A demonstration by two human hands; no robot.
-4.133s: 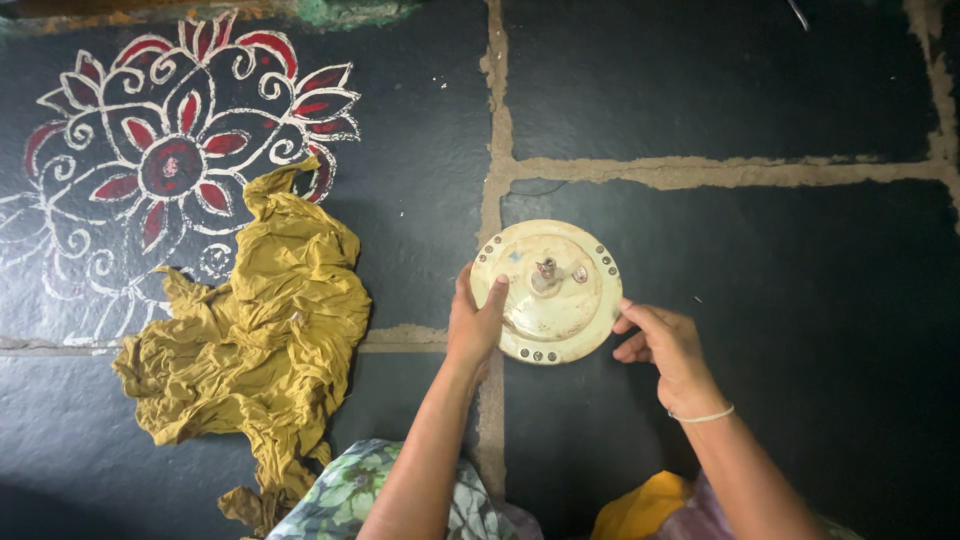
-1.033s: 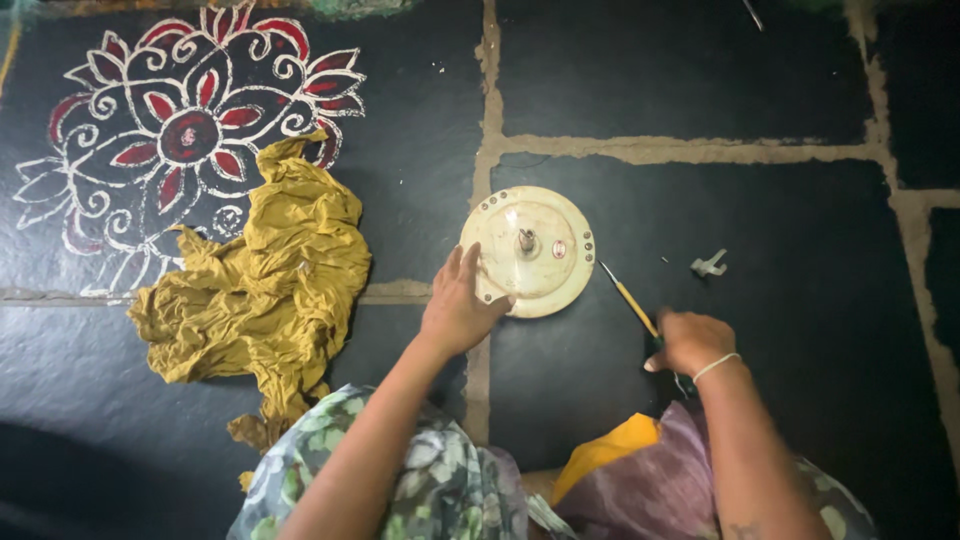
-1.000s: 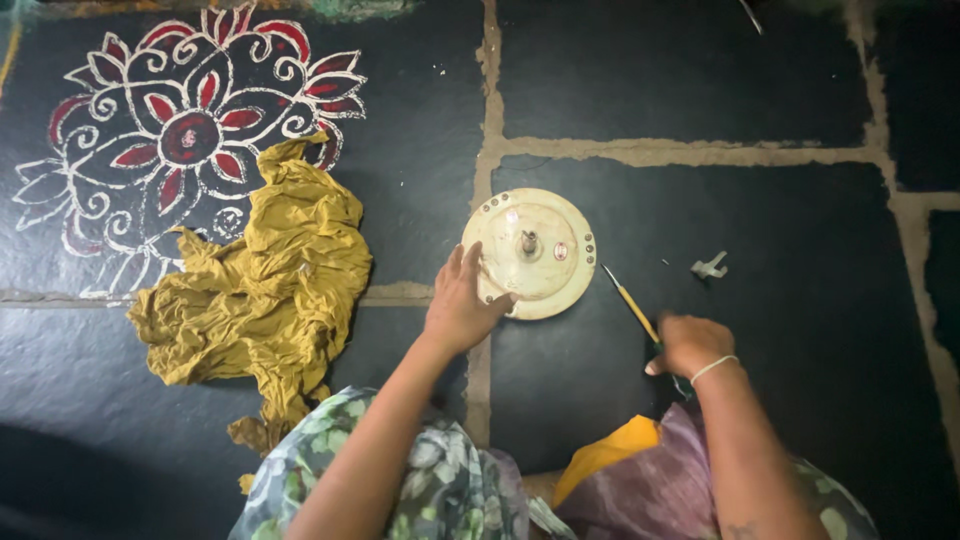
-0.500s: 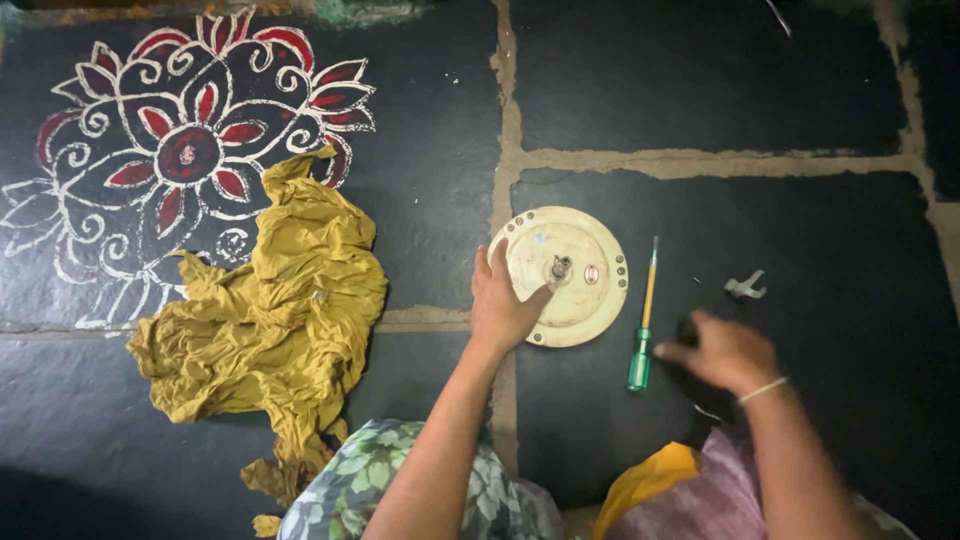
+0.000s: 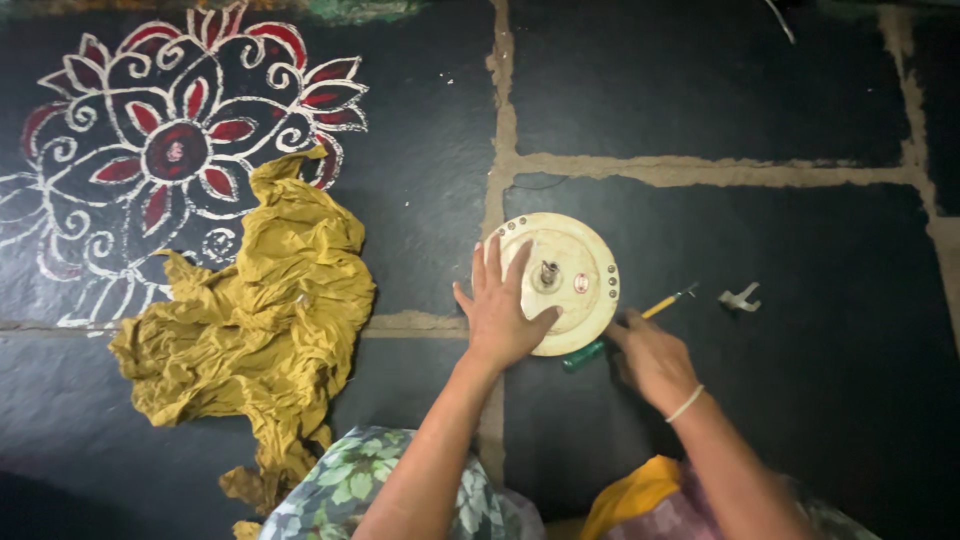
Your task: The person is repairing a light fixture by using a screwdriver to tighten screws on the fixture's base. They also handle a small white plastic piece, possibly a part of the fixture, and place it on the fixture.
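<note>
Now the right hand (image 5: 650, 360) has reached the screwdriver (image 5: 625, 325).

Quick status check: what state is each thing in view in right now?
Cream disc: lying flat on the floor, centre shaft pointing up.
Left hand: fingers spread, pressed flat on the disc.
Right hand: on the screwdriver, which lies on the floor.
Small metal piece: loose on the floor, untouched.
Yellow cloth: crumpled in a heap.

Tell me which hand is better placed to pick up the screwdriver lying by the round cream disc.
Right. The right hand already rests against the screwdriver, near its green handle at the disc's edge. The left hand lies flat on the cream disc, pressing it to the floor, so it looks occupied.
</note>
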